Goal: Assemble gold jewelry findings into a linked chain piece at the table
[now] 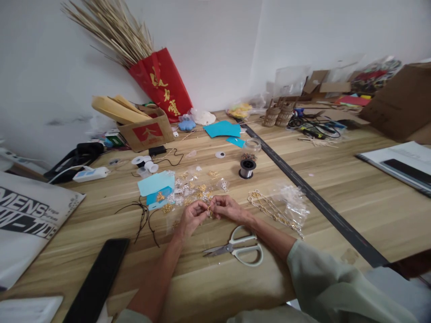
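My left hand [194,217] and my right hand [226,209] meet over the wooden table, fingertips pinched together around a small gold-coloured piece [209,208], too small to make out fully. Just beyond them lie small gold and silver beads and findings [202,190], some in clear bags. Scissors with pale handles [248,254] rest nearer me, blades pointing left. Right of my right hand, gold and silver chains [269,211] lie beside crumpled clear plastic bags [293,204]. A spool of thin wire [247,169] stands behind my hands.
Blue cards [156,183] and black cords [143,218] lie left. A black phone-like slab [97,280] is at the front left. A dark strip [313,197] crosses the table. Behind stand a small box [148,134], a red bag [164,85] and, right, a large cardboard box [400,101].
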Available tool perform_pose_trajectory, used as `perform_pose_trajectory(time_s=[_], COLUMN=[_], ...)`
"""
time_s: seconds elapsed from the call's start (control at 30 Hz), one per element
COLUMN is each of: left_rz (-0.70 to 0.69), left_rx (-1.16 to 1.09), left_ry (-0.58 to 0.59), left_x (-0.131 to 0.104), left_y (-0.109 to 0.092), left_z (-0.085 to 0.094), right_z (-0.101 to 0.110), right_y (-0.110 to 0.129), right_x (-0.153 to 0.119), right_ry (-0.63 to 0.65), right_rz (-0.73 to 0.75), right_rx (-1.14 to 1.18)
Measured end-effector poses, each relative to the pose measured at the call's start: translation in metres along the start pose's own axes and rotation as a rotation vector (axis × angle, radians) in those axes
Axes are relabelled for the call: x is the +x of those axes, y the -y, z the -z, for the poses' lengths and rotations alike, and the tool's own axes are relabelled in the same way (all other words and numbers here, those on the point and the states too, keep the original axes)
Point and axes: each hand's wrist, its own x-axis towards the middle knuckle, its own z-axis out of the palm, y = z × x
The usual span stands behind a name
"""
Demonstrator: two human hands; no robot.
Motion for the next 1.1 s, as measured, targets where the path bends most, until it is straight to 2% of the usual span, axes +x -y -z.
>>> perform_pose_trajectory(time_s=[0.23, 0.87, 1.1], left_rz=[0.028, 0.032, -0.004], left_rx=[-0.002, 0.046, -0.014], left_ry=[0.003, 0.028, -0.045], left_x=[0.001, -0.001, 0.000], left_y=[0.000, -0.003, 0.002], left_z=[-0.001, -0.001, -0.001], right_z=[0.001, 0.004, 0.003], right_y=[0.006, 0.001, -0.005], right_x=[-0.002, 0.000, 0.002], right_ry=[-0.034, -0.017, 0.001], right_rz=[-0.009, -0.101, -0.110], right_rx=[-0.020, 0.092, 0.156])
